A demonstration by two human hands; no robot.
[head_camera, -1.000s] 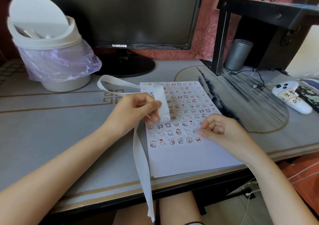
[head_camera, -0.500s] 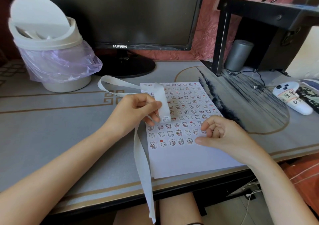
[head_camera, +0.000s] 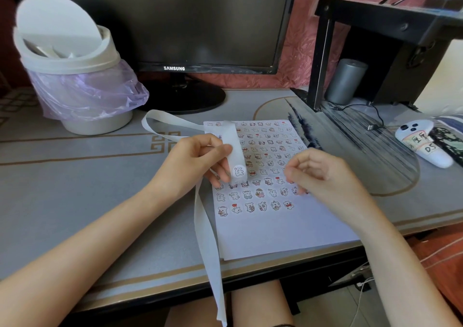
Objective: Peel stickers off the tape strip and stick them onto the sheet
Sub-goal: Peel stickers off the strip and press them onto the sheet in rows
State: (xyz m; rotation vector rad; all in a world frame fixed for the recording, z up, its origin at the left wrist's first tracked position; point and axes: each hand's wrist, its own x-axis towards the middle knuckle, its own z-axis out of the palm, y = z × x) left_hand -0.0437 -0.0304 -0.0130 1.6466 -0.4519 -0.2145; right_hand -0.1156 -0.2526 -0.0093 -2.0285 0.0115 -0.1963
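White tape strip [head_camera: 208, 239] dangles off the desk [head_camera: 75, 201] edge, left hand [head_camera: 195, 161] pinching it above the sheet [head_camera: 275, 234], one sticker [head_camera: 239, 171] showing; right hand [head_camera: 323, 176] hovers curled and blurred, grip unclear; bin [head_camera: 75, 76] and monitor [head_camera: 200, 25] behind.

Both bare arms reach in from below, the left hand [head_camera: 198, 161] pinching the tape strip [head_camera: 233, 136] between thumb and fingers [head_camera: 217, 177], the right hand [head_camera: 323, 176] near it with its fingers curled in, too blurry to show any hold.
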